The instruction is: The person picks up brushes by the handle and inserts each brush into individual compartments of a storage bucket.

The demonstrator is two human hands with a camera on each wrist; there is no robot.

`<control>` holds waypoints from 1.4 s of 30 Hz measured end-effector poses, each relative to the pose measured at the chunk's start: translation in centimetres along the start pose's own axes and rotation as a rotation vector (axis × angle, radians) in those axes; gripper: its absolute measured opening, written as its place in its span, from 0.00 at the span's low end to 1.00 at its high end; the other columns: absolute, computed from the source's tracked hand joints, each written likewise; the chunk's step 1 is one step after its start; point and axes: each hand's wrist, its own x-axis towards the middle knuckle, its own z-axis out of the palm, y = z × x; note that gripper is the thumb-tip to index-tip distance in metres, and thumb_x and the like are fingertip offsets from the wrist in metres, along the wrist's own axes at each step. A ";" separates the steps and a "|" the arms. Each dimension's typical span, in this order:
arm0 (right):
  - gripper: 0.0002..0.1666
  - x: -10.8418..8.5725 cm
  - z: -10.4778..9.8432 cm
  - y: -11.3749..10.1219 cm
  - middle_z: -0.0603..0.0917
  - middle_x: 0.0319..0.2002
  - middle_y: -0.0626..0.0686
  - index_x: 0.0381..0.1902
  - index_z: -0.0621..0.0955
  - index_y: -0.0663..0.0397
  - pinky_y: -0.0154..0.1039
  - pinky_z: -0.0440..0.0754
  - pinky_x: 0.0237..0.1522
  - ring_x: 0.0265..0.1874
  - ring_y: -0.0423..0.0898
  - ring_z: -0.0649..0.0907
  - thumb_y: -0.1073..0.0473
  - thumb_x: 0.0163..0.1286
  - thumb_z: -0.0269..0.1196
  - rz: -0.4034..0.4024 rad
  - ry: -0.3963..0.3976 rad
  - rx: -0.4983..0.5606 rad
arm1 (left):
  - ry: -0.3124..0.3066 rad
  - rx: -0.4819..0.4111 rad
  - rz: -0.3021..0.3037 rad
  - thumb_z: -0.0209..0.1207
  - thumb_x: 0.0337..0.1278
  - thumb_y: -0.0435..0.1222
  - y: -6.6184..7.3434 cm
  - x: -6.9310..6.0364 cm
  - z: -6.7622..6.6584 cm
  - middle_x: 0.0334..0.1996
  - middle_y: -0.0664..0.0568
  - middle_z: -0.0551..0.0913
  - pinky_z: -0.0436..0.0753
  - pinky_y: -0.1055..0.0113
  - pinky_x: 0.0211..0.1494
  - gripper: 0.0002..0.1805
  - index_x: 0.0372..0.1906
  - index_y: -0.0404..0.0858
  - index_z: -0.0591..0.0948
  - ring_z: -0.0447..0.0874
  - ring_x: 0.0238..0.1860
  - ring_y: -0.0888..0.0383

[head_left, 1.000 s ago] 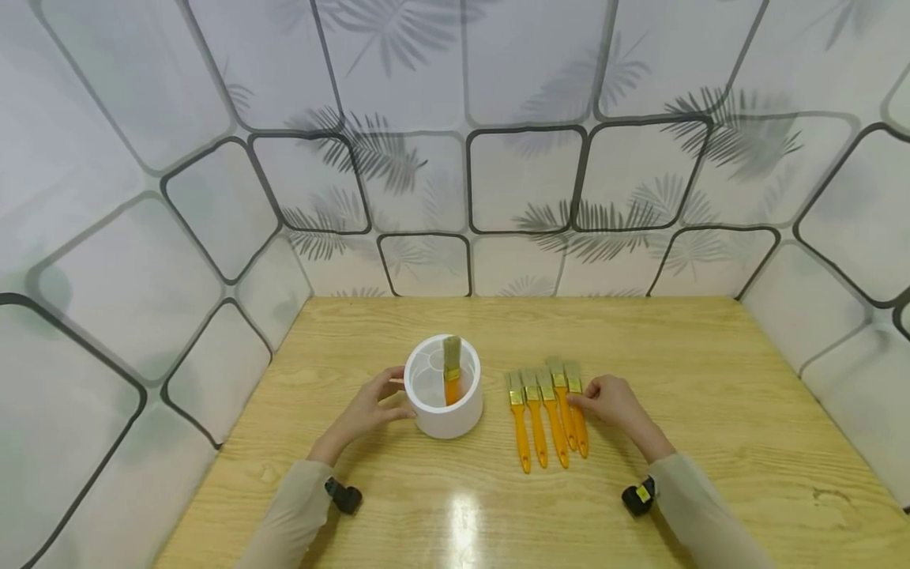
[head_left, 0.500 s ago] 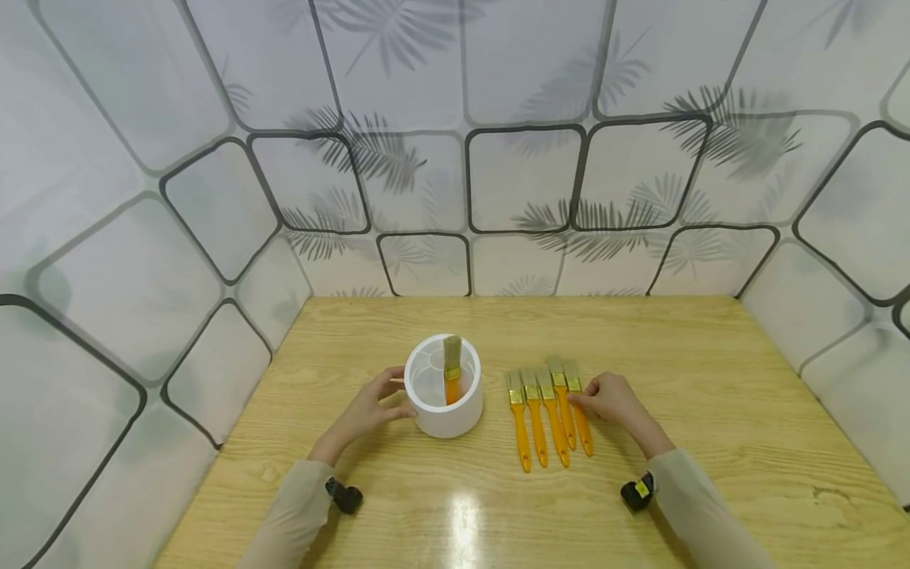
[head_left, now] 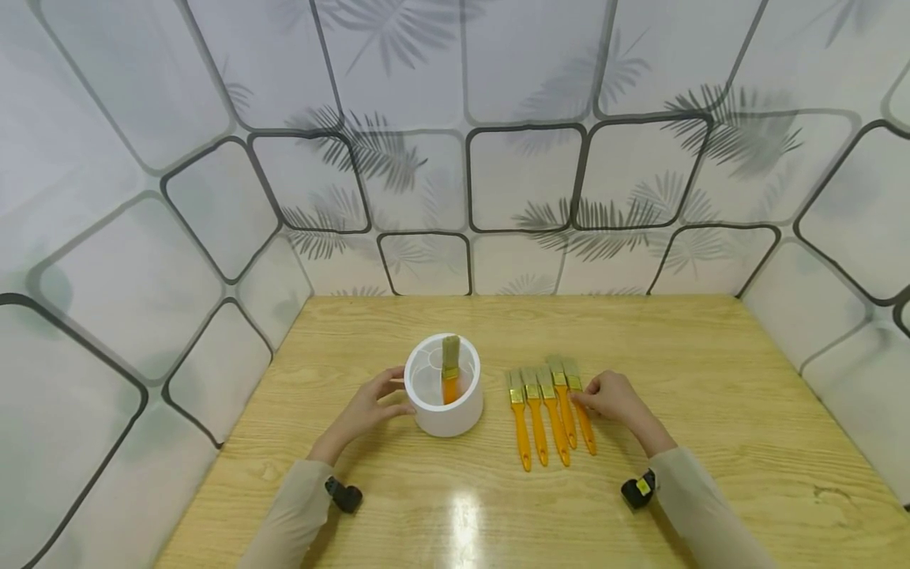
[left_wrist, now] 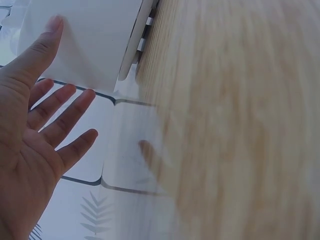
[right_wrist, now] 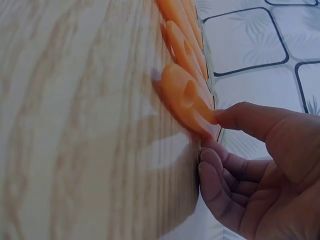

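A white round container (head_left: 448,423) with inner dividers stands on the table; one paintbrush (head_left: 451,373) leans in it, bristles up. My left hand (head_left: 366,407) rests at its left side, fingers loosely spread, and in the left wrist view the thumb lies against the white wall (left_wrist: 95,45). Right of the container several paintbrushes (head_left: 538,431) with orange handles lie side by side, bristles away from me. With thumb and fingertips my right hand (head_left: 617,397) pinches the rightmost paintbrush (head_left: 586,433) by its upper handle. Its handle end (right_wrist: 180,95) shows close up in the right wrist view.
The wood-grain table (head_left: 398,506) reaches back to a pale patterned curtain (head_left: 526,182), which also encloses both sides. A black wrist camera is strapped to each sleeve, the left camera (head_left: 344,496) and the right camera (head_left: 638,490).
The rightmost paintbrush's handle end has swung slightly to the right, away from its neighbour, with my right hand pinching it. My left hand and the container have stayed in place.
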 end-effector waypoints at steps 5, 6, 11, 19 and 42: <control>0.21 0.0 0.0 0.1 0.74 0.10 0.47 0.15 0.80 0.56 0.33 0.69 0.15 0.12 0.41 0.72 0.51 0.63 0.63 0.029 -0.013 0.014 | -0.001 -0.011 -0.005 0.67 0.47 0.30 -0.1 -0.1 0.0 0.58 0.35 0.72 0.71 0.46 0.62 0.35 0.62 0.32 0.67 0.75 0.54 0.40; 0.20 0.0 0.0 0.1 0.75 0.11 0.48 0.16 0.80 0.56 0.33 0.71 0.15 0.13 0.41 0.74 0.51 0.63 0.63 0.034 -0.016 0.018 | -0.001 -0.010 -0.003 0.66 0.47 0.30 -0.1 -0.1 0.0 0.58 0.35 0.72 0.71 0.46 0.62 0.35 0.62 0.31 0.67 0.75 0.54 0.40; 0.16 -0.2 0.0 0.1 0.81 0.18 0.50 0.22 0.83 0.59 0.36 0.78 0.19 0.17 0.43 0.79 0.53 0.63 0.62 0.052 -0.013 0.043 | 0.005 0.005 0.001 0.66 0.47 0.30 0.0 -0.1 0.0 0.57 0.35 0.72 0.72 0.47 0.62 0.34 0.62 0.31 0.67 0.76 0.54 0.40; 0.16 -0.3 -0.3 0.2 0.82 0.23 0.52 0.30 0.83 0.63 0.36 0.79 0.21 0.19 0.42 0.78 0.53 0.63 0.62 0.061 0.033 0.070 | 0.001 -0.009 0.000 0.64 0.49 0.28 0.0 -0.2 -0.2 0.58 0.34 0.71 0.70 0.44 0.62 0.33 0.62 0.29 0.67 0.76 0.53 0.38; 0.19 0.0 -0.8 0.1 0.82 0.31 0.58 0.37 0.81 0.67 0.38 0.81 0.27 0.26 0.46 0.80 0.53 0.63 0.61 0.070 0.084 0.109 | -0.017 -0.026 0.011 0.64 0.50 0.28 -0.2 -0.2 -0.2 0.58 0.34 0.72 0.68 0.40 0.62 0.32 0.62 0.30 0.67 0.76 0.53 0.37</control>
